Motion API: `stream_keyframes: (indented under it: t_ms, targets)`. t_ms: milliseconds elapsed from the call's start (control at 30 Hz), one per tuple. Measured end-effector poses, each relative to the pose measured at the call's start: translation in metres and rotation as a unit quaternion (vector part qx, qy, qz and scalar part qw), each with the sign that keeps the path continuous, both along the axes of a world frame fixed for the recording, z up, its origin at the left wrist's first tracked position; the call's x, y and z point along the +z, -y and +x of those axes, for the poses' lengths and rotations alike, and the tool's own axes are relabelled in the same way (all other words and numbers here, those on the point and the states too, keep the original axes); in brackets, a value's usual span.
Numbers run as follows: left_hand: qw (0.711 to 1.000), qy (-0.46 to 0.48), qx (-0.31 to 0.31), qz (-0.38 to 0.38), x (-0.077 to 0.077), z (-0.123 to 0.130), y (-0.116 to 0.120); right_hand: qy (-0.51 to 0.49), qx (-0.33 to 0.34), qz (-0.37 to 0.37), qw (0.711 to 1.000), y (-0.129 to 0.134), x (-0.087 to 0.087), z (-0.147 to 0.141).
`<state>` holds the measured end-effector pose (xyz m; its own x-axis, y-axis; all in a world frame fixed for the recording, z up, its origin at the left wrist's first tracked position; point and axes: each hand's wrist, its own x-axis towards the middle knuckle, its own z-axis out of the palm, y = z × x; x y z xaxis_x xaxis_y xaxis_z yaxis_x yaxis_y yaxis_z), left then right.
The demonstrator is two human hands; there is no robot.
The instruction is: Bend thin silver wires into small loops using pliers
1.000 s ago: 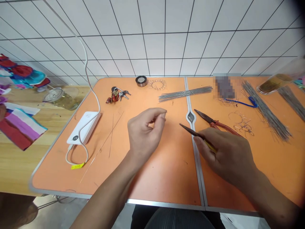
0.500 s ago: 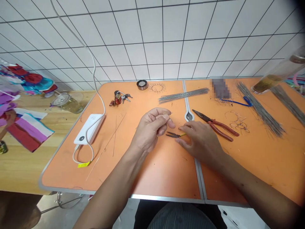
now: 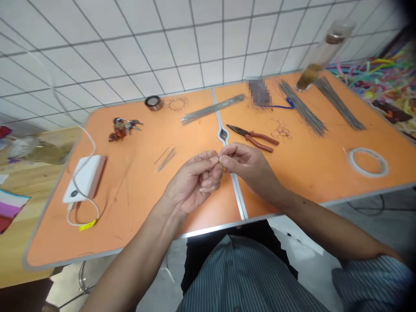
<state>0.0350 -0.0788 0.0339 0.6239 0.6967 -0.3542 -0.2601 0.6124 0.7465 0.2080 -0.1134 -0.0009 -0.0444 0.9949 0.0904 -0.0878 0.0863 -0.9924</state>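
Note:
My left hand is closed in a pinch over the orange table, thumb against forefinger. Its fingertips meet those of my right hand, which also pinches. Whatever lies between the fingertips is too small to make out. Just beyond my right hand rest the red-handled pliers, with their jaws pointing left. Behind both hands a bundle of thin metal wires lies across the table's seam.
A white power bank with a cable and a bunch of keys lie on the left. Tape is near the wall. More wire bundles, a glass bottle and a white ring are on the right.
The view has turned to the right. My right hand has moved in to meet my left hand's fingertips. The small pliers that were by my right hand no longer show clearly.

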Motion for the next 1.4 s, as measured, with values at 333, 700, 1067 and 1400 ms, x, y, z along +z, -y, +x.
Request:
stream_keyframes:
  t_ms: [333,700,1067,1400]
  targets:
    - [0.908,-0.212,0.063,0.357,-0.027,0.05,0.013,0.149,-0.241,0.061,0.957,0.046,0.034,0.088]
    - [0.619,-0.493,-0.121,0.599,-0.068,0.098,-0.006,0.212,-0.2,-0.042,0.956,0.066,0.0,0.125]
    - [0.734,-0.421,-0.049,0.531,-0.073,0.08,-0.019,0.374,-0.137,-0.015,0.917,0.052,-0.019,0.123]
    - [0.78,-0.38,0.001,0.498,-0.068,0.048,-0.013,0.6,0.047,0.087,0.794,0.039,-0.03,0.107]
